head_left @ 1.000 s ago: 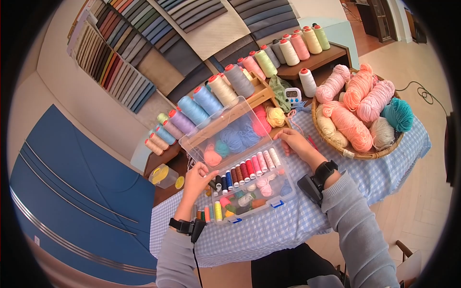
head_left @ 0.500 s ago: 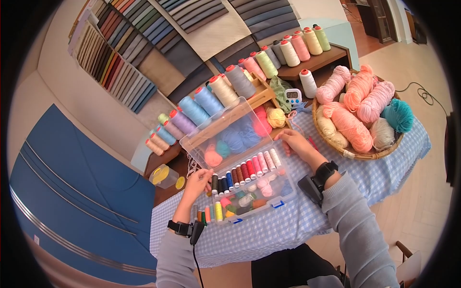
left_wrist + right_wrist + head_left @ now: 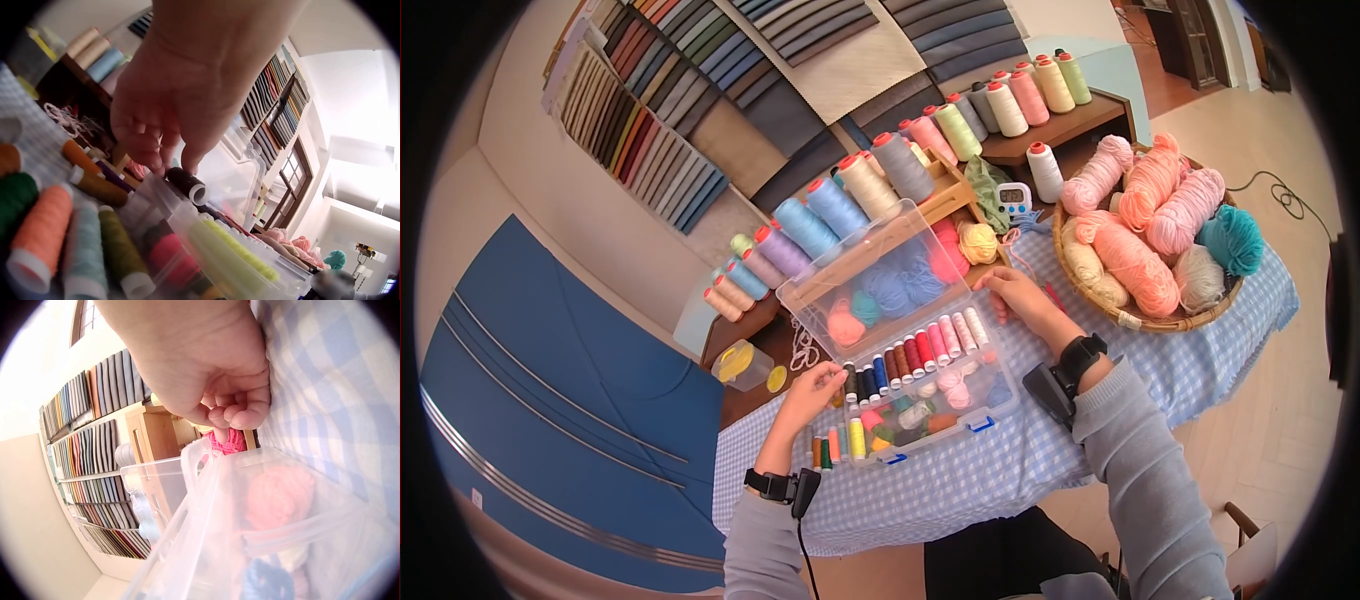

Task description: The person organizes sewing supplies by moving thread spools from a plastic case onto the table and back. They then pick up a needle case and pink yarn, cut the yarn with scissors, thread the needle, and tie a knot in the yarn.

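My left hand point(image 3: 808, 395) is at the left end of a clear plastic case point(image 3: 1000, 405). In the left wrist view its thumb and a finger pinch the top end of a dark spool point(image 3: 186, 185). That spool lies at the left end of a row of blue, brown, red, pink and white spools point(image 3: 910, 357). My right hand point(image 3: 1018, 298) stays by the case's back right corner, fingers loosely bent and holding nothing, close to the raised clear lid point(image 3: 200, 464). Loose spools point(image 3: 44, 237), among them coral, green and pale blue ones, lie left of the case.
A wicker basket of yarn point(image 3: 1125, 318) sits at the right on the checked cloth point(image 3: 1200, 355). Behind the case stand large thread cones point(image 3: 837, 208), a wooden rack point(image 3: 945, 190) and a small timer point(image 3: 1013, 198). A clear tub point(image 3: 743, 365) is at the left.
The dark spool, at first slanted under my left fingers, now lines up with the row's left end. My left hand has shifted slightly beside it. My right hand has barely moved.
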Demonstrator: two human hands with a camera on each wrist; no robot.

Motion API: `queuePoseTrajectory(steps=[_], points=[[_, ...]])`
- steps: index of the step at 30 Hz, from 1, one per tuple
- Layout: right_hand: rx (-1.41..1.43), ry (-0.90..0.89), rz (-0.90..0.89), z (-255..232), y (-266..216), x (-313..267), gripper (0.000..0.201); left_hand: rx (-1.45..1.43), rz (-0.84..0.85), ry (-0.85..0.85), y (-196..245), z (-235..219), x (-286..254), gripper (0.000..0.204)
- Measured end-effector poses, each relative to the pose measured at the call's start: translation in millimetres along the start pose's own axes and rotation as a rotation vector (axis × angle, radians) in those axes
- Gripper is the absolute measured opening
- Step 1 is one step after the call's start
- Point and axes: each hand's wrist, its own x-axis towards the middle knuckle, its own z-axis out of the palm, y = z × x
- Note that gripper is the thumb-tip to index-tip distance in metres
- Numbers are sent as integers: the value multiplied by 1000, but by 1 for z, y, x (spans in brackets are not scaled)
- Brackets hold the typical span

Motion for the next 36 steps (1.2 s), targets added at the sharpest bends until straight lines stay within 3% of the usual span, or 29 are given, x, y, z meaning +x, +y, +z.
queuePoseTrajectory(steps=[3, 10, 16, 18, 23, 26, 28, 36], points=[[-5, 1, 1, 0, 0, 0, 17, -97, -53, -92, -2, -3, 0, 25], [0, 9, 8, 0, -1, -1, 16, -90, -16, -122, -9, -5, 6, 25], [0, -1, 6, 1, -3, -2, 16, -181, -118, -25, -5, -10, 4, 24], [4, -1, 7, 0, -2, -2, 16, -281, -200, 76, 2, -15, 4, 21], [14, 6, 6, 1, -1, -1, 17, -256, -145, 184, -7, -18, 8, 20], [12, 1, 2, 0, -1, -1, 17, -165, -86, 172, 2, -9, 5, 22], [25, 0, 8, 1, -2, -2, 17, -59, -54, 59, 4, -3, 4, 22], [32, -4, 5, 1, -2, -1, 17, -9, -20, 78, -5, 12, 6, 24]])
